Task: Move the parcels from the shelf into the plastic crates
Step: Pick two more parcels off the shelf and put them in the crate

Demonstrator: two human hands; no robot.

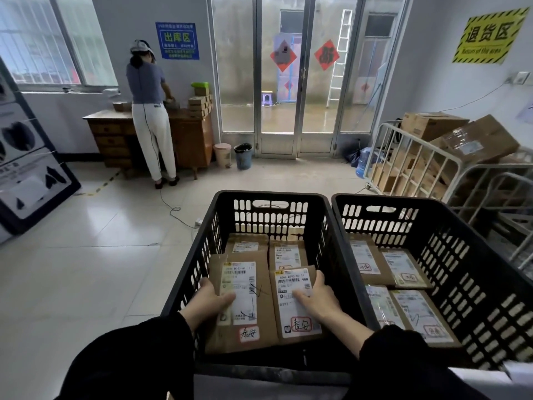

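Two black plastic crates sit side by side before us, do we agree?
Yes. We have the left crate (271, 197) and the right crate (432, 206) with their rims touching, and both of our hands are in the left one.
What do our hands hold?
Our left hand (213, 298) grips the left parcel (259, 313), a flat brown one. The thumb lies across its white label and the fingers are curled round its left edge. Our right hand (317, 295) grips the right parcel (300, 321) the same way, thumb on the label, fingers wrapped over the right edge.
Where are those two?
At the near end of the left crate, just beside each other. We cannot tell whether they rest on the bottom. Behind them lie two more parcels (285, 252), flat, labels up.
And the other crate?
We count four parcels (405, 267) lying flat in two rows.
What else do we see?
Across the tiled floor another person (150, 111) stands with their back to us at a wooden desk (190, 137) stacked with small boxes (200, 103). Near the glass doors (288, 82) are a pink bin (222, 154) and a blue bin (243, 155). On our right a white metal cage (383, 140) holds cardboard boxes (478, 140), under a yellow sign (490, 36).
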